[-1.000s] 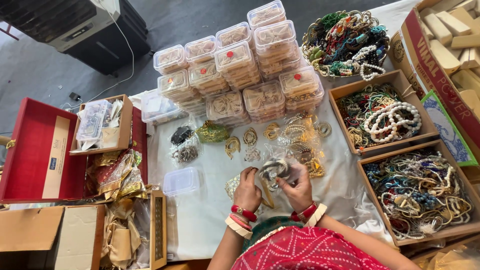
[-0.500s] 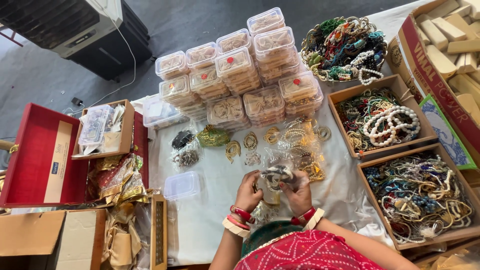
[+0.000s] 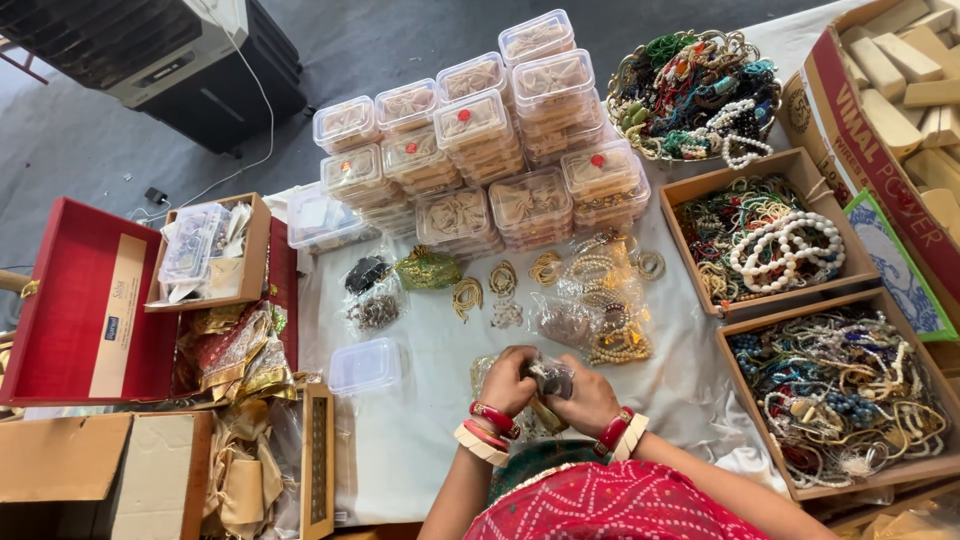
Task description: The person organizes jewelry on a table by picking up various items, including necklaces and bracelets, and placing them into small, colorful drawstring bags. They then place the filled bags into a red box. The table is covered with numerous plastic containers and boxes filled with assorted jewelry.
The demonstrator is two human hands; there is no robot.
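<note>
Both my hands meet over the near middle of a white cloth (image 3: pixel 430 440). My left hand (image 3: pixel 507 381) and my right hand (image 3: pixel 590 398) together pinch a small clear plastic packet (image 3: pixel 549 377) with dark jewellery in it. Red and white bangles circle both wrists. Just beyond the hands lie several loose gold necklaces and bead strings in clear bags (image 3: pixel 600 310). A small empty clear plastic box (image 3: pixel 365 366) lies to the left of my left hand.
Stacks of clear lidded boxes (image 3: pixel 480 150) fill the far middle. Two cardboard trays of beaded necklaces (image 3: pixel 770 235) (image 3: pixel 840 395) and a wire basket of beads (image 3: pixel 700 95) stand on the right. An open red case (image 3: pixel 75 305), fabric pouches and cartons sit left.
My hands have stayed together on the packet and shifted slightly nearer to me, working it between the fingers. The rest of the spread has not moved.
</note>
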